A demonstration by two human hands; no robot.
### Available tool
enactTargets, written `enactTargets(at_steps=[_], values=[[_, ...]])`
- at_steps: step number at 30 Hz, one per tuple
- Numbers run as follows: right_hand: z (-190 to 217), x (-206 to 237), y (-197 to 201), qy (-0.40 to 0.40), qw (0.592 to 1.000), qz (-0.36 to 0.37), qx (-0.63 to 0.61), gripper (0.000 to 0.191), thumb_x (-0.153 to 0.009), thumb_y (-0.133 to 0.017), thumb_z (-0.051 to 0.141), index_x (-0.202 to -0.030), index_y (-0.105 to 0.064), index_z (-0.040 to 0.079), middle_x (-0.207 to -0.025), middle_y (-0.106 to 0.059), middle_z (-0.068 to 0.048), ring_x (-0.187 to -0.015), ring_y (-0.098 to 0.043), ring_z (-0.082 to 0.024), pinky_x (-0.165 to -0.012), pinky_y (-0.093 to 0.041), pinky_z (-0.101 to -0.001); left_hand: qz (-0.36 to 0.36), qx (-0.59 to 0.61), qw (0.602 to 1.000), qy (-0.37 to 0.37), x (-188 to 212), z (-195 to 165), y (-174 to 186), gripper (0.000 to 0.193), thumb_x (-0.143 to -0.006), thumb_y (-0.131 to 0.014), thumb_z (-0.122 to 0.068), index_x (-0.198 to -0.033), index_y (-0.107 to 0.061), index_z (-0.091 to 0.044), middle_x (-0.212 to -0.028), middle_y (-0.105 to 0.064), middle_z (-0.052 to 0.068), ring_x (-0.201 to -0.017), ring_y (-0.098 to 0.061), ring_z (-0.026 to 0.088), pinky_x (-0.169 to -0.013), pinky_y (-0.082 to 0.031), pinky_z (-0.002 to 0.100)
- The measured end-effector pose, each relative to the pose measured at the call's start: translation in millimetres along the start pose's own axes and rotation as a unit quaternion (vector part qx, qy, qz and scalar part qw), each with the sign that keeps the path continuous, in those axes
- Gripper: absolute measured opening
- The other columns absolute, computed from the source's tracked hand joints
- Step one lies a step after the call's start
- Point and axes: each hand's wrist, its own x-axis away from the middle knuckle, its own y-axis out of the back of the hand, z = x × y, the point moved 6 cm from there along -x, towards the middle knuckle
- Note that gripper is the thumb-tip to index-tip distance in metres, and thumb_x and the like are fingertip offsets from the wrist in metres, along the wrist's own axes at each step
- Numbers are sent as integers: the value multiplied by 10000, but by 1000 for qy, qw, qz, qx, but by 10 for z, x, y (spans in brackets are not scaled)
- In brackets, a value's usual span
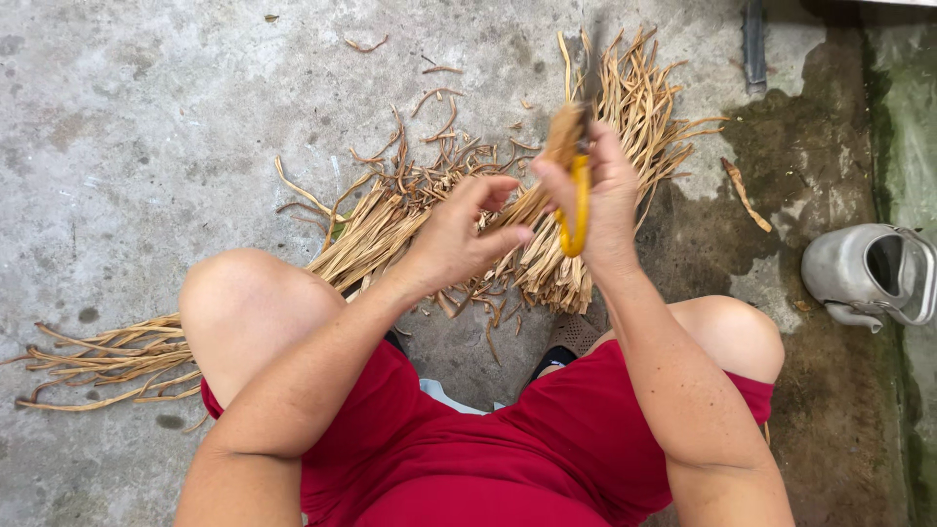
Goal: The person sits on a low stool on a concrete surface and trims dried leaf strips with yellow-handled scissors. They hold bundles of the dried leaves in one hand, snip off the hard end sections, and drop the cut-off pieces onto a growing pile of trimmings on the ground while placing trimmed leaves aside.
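**Strip held and blade gripped over concrete floor**

At centre frame, a yellow-handled knife (578,200) is clamped in the right hand (600,210), blade pointing toward 12 o'clock. A short tan strip (564,137) is pressed against the blade by the same hand. The left hand (459,234), just at 9 o'clock of it, is curled with fingers loosely apart, nothing clearly held. Dried strips (390,220) are heaped beneath, from 8 to 1 o'clock. A metal kettle (869,273) lies tipped at 3 o'clock.
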Motion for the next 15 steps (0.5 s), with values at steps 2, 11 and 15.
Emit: enactTargets(at_steps=[2,11,15], values=[[145,-59,188,30,998,-53,-33,362,-970,-766,39,-1266,-561,79,-1007,-712,-25,-757,-658,-72,-597,-550,-213,-1,94,980,175,-5,252,63,571,-922,-670,-589,-1127,-718,-59,-986,-739,126,-880,-689,224,-790,-595,373],[296,387,-170,157,986,44,-26,376,-1021,-732,22,-1317,-509,86,-1108,-705,-43,-1012,-705,-123,-904,-603,-279,86,551,749,357,82,223,-366,795,-898,-298,-724,-1201,-608,-57,-1041,-727,167,-1001,-728,253,-886,-621,370],[162,625,-411,132,980,145,42,358,-946,-768,36,-1234,-558,76,-1050,-704,-38,-895,-692,-98,-783,-592,-260,-137,560,732,364,-100,501,120,467,-1038,-441,-419,-1250,-584,-28,-989,-718,123,-946,-730,248,-896,-637,415]])
